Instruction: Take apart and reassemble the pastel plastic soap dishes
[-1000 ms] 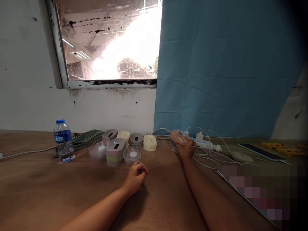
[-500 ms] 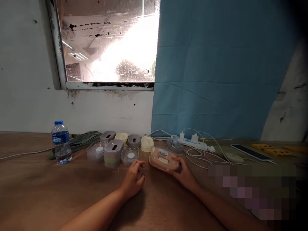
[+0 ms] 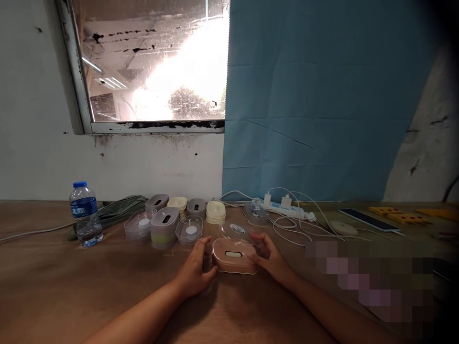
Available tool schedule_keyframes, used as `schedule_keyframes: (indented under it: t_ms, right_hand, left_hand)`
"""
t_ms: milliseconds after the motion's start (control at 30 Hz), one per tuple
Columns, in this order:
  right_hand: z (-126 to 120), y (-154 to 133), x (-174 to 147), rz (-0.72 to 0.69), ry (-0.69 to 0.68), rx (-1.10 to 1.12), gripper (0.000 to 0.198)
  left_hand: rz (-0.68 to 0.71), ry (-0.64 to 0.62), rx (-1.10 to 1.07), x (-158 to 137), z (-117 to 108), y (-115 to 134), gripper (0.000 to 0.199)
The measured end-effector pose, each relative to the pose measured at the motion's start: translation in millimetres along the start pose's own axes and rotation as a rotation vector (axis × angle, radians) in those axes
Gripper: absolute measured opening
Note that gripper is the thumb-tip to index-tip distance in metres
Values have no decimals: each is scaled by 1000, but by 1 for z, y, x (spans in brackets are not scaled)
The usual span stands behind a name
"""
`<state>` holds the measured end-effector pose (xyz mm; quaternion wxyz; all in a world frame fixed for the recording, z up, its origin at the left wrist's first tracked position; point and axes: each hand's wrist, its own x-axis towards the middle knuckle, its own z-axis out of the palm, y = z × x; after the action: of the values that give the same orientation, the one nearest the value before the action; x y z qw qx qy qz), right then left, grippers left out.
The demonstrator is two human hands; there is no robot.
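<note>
A pink rounded box [image 3: 234,265] with a pale slot in its top stands on the table between my hands. Right behind it is a clear cover [image 3: 229,230] with a round printed sticker; whether the two are joined I cannot tell. My left hand [image 3: 193,267] curves round the box's left side, thumb at its near corner. With its thumb on the box's right end and fingers by the clear cover, my right hand [image 3: 270,260] grips from the other side. Beyond them sits a grey box [image 3: 256,215] with a similar sticker.
Slotted mauve containers [image 3: 165,227], clear trays [image 3: 190,230] and cream stacked tubs [image 3: 215,212] line the back left. A water bottle [image 3: 85,215] and a green pouch [image 3: 122,212] stand farther left. Right are a power strip [image 3: 287,210], tangled cables and a phone [image 3: 369,220].
The pink box has come nearer to me and been levelled, its slot now facing up in front of the clear cover. My left hand has closed in on its left side.
</note>
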<state>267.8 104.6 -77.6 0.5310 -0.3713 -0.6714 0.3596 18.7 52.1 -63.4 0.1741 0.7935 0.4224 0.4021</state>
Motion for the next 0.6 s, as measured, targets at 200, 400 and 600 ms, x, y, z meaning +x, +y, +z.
schedule_keyframes:
  t_ms: [200, 400, 600]
  right_hand:
    - [-12, -10, 5, -128, 218, 36, 53]
    - [-13, -22, 5, -113, 206, 158, 43]
    - [-8, -30, 2, 29, 157, 46, 42]
  left_hand:
    - [259, 84, 378, 0, -9, 10, 72]
    - [664, 197, 720, -3, -14, 23, 59]
    - [857, 290, 798, -6, -21, 33, 45]
